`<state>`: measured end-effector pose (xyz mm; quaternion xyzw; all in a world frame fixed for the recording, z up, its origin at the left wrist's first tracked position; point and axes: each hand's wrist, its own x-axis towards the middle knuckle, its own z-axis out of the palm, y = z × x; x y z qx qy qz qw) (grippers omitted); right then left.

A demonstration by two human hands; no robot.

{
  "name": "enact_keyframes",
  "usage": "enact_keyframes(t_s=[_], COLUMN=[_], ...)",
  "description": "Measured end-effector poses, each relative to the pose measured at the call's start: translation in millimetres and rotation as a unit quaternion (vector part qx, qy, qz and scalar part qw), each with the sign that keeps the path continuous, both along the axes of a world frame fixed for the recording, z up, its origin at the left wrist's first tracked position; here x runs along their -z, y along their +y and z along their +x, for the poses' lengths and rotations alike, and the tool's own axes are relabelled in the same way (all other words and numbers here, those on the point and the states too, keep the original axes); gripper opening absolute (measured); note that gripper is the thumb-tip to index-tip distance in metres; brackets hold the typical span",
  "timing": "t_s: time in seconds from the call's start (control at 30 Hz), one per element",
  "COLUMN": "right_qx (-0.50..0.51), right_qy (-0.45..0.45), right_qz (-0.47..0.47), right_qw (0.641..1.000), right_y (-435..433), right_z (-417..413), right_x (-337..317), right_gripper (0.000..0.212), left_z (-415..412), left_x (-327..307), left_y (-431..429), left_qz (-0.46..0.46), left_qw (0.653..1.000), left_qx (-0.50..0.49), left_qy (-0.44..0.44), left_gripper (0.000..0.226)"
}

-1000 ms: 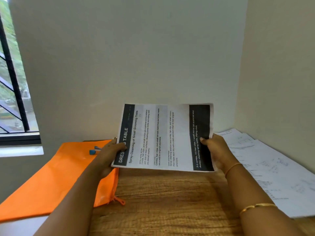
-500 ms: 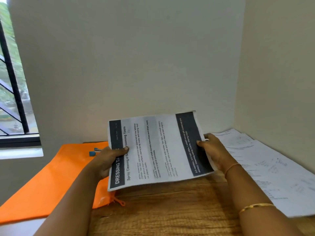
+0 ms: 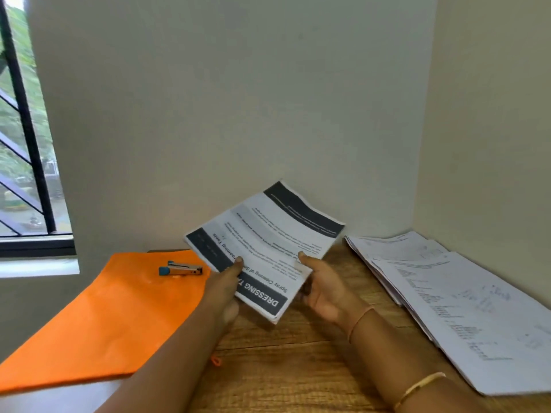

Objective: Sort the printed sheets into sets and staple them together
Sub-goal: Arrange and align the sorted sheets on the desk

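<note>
Head view, the only one: left hand (image 3: 223, 281) and right hand (image 3: 325, 287) both hold one set of printed sheets (image 3: 268, 242) at frame centre, above the wooden table (image 3: 283, 359) and not resting on it. Left thumb sits on top at the set's left edge by the dark "DRESSING" header band, fingers under. Right thumb sits on the lower right edge, fingers curled beneath, palm partly showing. The set is slanted, header end toward the bottom of the frame, far end tipped up toward the wall. Layered edges at the near corner suggest several sheets, count unclear. Stapler (image 3: 181, 268), blue-tipped, lies left of centre on an orange folder (image 3: 104, 317), just beside the left hand but apart from it. Pile of loose sheets (image 3: 447, 293) is fanned at lower right, well apart from the held set. Window (image 3: 24, 144) at upper left. Step, as a judgement: one set gathered and squared, not yet stapled. Next move likely needs one hand to free up and take the stapler while the other pinches the header corner tight so the sheets don't slip.
</note>
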<state>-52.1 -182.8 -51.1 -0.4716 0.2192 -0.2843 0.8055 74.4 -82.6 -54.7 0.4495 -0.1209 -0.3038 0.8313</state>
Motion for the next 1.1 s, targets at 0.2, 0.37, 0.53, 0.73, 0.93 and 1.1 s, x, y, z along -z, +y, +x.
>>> enact_keyframes(t_s=[0.2, 0.37, 0.53, 0.73, 0.93, 1.1], right_qx=[0.119, 0.162, 0.161, 0.199, 0.202, 0.175], right_qy=[0.039, 0.043, 0.072, 0.005, -0.005, 0.043], right_qz=[-0.065, -0.17, -0.304, -0.365, -0.332, -0.297], right_qw=[0.99, 0.971, 0.936, 0.909, 0.921, 0.938], right_y=[-23.5, -31.9, -26.5, -20.0, -25.6, -26.3], right_z=[-12.4, -31.9, -37.9, -36.5, -31.6, -22.7], right_x=[-2.7, -15.7, -21.4, -28.0, -20.4, -1.7], right_gripper=[0.029, 0.03, 0.031, 0.028, 0.028, 0.027], left_z=[-1.4, 33.5, 24.9, 4.2, -3.6, 0.4], left_x=[-11.6, -22.2, -22.2, -17.6, -5.5, 4.6], left_y=[4.5, 25.6, 29.5, 13.9, 8.4, 5.1], left_qz=[0.008, -0.038, 0.081, 0.131, 0.123, 0.183], left_qw=[0.996, 0.991, 0.962, 0.828, 0.814, 0.819], left_qx=[0.091, 0.125, 0.149, -0.165, -0.176, -0.143], left_qy=[-0.011, 0.011, -0.213, -0.52, -0.541, -0.526], left_gripper=[0.01, 0.01, 0.018, 0.028, 0.023, 0.025])
